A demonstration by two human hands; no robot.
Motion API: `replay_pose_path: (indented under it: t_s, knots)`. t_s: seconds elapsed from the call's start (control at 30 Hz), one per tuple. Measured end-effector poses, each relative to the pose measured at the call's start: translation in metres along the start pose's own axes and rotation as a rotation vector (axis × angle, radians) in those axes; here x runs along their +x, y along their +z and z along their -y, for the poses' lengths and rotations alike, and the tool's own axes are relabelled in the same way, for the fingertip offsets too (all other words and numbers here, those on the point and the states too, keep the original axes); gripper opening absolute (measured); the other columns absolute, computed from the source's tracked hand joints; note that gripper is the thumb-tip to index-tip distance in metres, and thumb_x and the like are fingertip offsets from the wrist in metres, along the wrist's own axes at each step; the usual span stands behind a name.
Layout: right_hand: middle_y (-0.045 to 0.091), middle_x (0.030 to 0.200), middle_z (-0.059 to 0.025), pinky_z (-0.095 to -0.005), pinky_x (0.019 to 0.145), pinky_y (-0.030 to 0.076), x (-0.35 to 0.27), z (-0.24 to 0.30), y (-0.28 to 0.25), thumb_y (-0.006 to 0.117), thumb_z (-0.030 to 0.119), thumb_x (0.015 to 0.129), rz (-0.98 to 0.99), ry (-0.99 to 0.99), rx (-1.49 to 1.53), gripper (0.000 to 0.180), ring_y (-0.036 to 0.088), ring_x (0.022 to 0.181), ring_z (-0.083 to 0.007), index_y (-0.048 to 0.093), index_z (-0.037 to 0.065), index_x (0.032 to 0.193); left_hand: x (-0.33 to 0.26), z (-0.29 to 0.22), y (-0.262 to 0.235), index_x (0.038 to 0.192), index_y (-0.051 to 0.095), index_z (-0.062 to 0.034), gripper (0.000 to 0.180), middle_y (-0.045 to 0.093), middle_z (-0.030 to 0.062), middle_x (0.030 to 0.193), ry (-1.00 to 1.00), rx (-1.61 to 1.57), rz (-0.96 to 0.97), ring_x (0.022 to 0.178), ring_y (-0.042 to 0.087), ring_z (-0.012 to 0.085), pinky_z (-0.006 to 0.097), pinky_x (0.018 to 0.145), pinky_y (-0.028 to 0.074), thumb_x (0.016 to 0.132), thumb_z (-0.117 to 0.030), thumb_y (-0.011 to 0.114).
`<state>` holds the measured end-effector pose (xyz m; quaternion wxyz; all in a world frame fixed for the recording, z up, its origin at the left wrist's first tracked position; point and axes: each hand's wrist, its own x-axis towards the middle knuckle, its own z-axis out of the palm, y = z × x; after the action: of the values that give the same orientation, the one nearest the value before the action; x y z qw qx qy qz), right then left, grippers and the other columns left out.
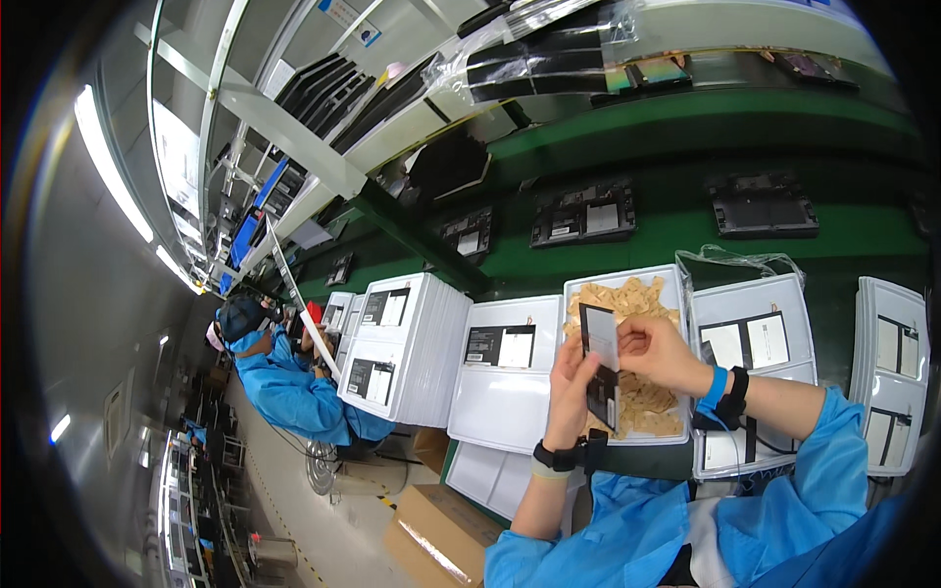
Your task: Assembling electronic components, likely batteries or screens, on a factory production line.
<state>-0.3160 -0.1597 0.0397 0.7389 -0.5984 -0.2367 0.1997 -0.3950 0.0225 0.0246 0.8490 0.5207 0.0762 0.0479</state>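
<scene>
A flat black-and-white battery pack is held up on edge in my left hand, thumb on its face. My right hand is closed in a pinch beside the battery's right face; whatever sits between its fingertips is too small to make out. Below both hands lies a white tray heaped with small tan pieces. Left of it, another white tray carries one battery in its far compartment. To the right, a white tray holds several batteries, partly covered by my right forearm.
A tall stack of white trays stands to the left, and more trays at the far right. Opened black devices sit on the green conveyor beyond. A co-worker in blue works at left. A cardboard box is below.
</scene>
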Motion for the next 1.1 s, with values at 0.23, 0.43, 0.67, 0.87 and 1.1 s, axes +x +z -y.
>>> replay_pose_path:
  t_s: [0.23,0.43,0.67,0.87,1.1]
  knots:
    - [0.074,0.102,-0.0114,-0.0270,0.081,0.062,-0.004,0.004,0.015,0.076,0.004,0.096,-0.004,0.078,0.185,0.023,0.075,0.090,-0.0146,0.066,-0.006,0.114,0.007,-0.003,-0.006,0.144,0.052,0.0044,0.048,0.071,0.0101,0.117,0.155,0.266,-0.250,0.104,0.068,0.0123,0.026,0.088,0.056,0.101,-0.009,0.072]
    - [0.075,0.095,-0.0086,-0.0251,0.081,0.060,-0.002,0.022,0.021,0.078,0.004,0.094,0.036,0.160,0.188,0.022,0.074,0.088,-0.0121,0.068,-0.005,0.112,0.000,-0.016,0.005,0.157,0.041,0.0053,0.066,0.056,0.0167,0.148,0.177,0.431,-0.121,0.131,0.058,0.0195,0.028,0.108,0.047,0.101,-0.010,0.071]
    - [0.075,0.094,-0.0093,-0.0243,0.079,0.060,0.005,0.013,0.021,0.076,0.002,0.093,0.032,0.055,0.126,0.021,0.074,0.088,-0.0119,0.068,-0.004,0.112,0.001,-0.017,-0.012,0.160,0.034,0.0012,0.078,0.057,0.0160,0.145,0.041,0.078,0.069,0.133,0.057,0.0220,0.033,0.112,0.045,0.096,-0.013,0.076]
    - [0.075,0.099,-0.0102,-0.0249,0.081,0.060,0.002,0.014,0.026,0.076,0.005,0.095,0.060,0.156,0.262,0.021,0.074,0.091,-0.0127,0.067,-0.005,0.111,0.004,0.003,-0.026,0.160,0.028,0.0019,0.107,0.058,0.0152,0.141,0.054,0.248,0.050,0.131,0.057,0.0229,0.036,0.112,0.045,0.078,-0.014,0.095]
    - [0.074,0.099,-0.0087,-0.0242,0.083,0.059,0.001,0.021,0.016,0.076,0.003,0.092,0.102,0.152,0.143,0.024,0.073,0.090,-0.0114,0.065,-0.005,0.112,0.005,-0.001,-0.012,0.161,0.025,0.0018,0.127,0.052,0.0176,0.149,0.198,0.474,0.004,0.136,0.054,0.0254,0.036,0.115,0.043,0.067,-0.032,0.103]
